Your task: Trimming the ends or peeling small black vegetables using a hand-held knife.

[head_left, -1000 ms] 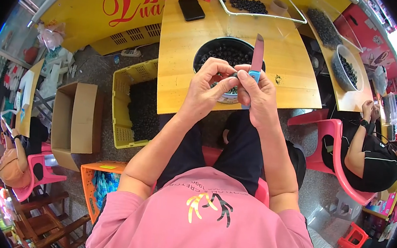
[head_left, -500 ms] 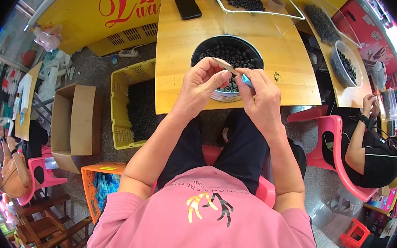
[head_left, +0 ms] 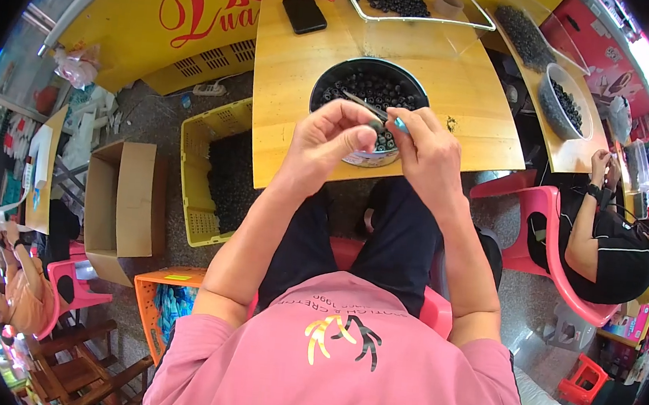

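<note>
Above a round tub (head_left: 371, 159) of small dark round pieces (head_left: 385, 87), my two hands work close together. My left hand (head_left: 325, 142) is closed, with thumb and forefinger pinching one small dark round piece (head_left: 376, 125). Closed on the light blue handle (head_left: 401, 124) of a small knife, my right hand (head_left: 431, 148) is just beside the left fingertips. The knife's thin blade (head_left: 362, 102) points left and away over the tub. Fingers hide part of the handle and most of the pinched piece.
The tub stands on a wooden table (head_left: 285, 122) with a black phone (head_left: 305, 14) and a clear white-rimmed tray (head_left: 425, 21) of dark pieces. A yellow crate (head_left: 199, 207) and a cardboard box (head_left: 140, 194) are at left. Other people (head_left: 595, 242) sit on both sides.
My left thumb and fingers have shifted, and the dark piece now shows between them. The knife blade has moved clear of the left fingers, farther over the tub.
</note>
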Demonstrator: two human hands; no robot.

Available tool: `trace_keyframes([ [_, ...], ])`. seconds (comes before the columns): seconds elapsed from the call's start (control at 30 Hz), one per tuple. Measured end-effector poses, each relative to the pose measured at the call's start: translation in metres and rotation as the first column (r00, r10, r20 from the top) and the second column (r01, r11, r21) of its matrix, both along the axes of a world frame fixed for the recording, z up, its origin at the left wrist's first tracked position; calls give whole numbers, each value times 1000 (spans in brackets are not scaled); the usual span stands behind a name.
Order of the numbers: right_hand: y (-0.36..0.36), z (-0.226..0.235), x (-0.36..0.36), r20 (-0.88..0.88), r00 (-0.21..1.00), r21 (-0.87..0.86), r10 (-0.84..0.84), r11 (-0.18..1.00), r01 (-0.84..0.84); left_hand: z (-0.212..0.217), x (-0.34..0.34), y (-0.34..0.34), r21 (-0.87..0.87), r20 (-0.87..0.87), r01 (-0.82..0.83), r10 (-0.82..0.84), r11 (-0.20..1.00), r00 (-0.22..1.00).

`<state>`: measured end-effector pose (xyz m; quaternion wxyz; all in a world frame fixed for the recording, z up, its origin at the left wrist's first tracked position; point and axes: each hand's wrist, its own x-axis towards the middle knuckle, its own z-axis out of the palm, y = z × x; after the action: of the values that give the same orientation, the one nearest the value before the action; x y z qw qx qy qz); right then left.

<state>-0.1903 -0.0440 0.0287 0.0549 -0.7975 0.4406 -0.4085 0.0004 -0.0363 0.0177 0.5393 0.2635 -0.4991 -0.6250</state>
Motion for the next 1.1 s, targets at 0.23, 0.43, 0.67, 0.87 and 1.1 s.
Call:
trace_keyframes([
  [0.23, 7, 10, 7, 579, 815, 438, -10, 847, -301, 4, 2, 5, 48, -17, -54, 54, 997, 998],
  [0.43, 13, 18, 27, 797, 598, 494, -89, 665, -559, 3, -2, 6, -39, 21, -115, 116, 993, 993],
  [0.67, 5, 2, 14, 781, 613, 522, -124, 668, -530, -1, 29, 13, -55, 82, -214, 218, 975, 972],
  [0.87, -7, -1, -23, 763, 611, 535, -212, 737, -413, -36, 142, 28, -231, 555, -550, 573, 802, 602],
  [1.1, -7, -13, -30, 721, 649, 568, -241, 742, -355, -12, 96, 2, -529, 663, -305, 610, 792, 434],
])
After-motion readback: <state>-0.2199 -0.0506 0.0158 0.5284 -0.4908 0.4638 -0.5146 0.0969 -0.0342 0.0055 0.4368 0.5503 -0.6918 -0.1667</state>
